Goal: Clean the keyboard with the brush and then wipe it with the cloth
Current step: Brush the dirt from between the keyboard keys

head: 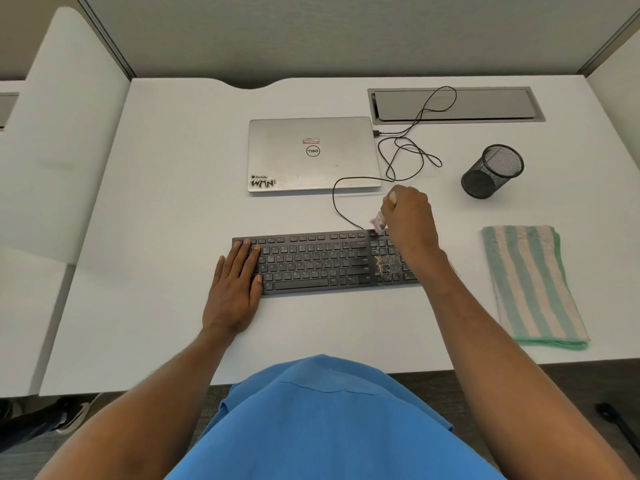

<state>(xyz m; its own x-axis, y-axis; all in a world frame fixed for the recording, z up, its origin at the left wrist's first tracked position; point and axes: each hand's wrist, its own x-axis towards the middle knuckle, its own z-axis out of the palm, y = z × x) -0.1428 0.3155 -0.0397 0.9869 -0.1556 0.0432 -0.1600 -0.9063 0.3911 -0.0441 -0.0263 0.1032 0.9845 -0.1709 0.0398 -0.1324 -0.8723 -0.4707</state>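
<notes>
Head view: right hand (408, 216) fingers pinch the brush (379, 221); sweep crumbs (388, 265) off while left hand (235, 289), fingers together, steadies the keyboard (311, 261).

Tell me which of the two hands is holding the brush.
The right hand, raised over the keyboard's number-pad end, grips the small brush. The left hand holds nothing; it lies flat, pressing the keyboard's opposite end.

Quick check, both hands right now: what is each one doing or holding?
Left hand: open, flat on the keyboard at its left end, holding nothing.
Right hand: closed around the brush, bristles at the keyboard's top right corner.
</notes>
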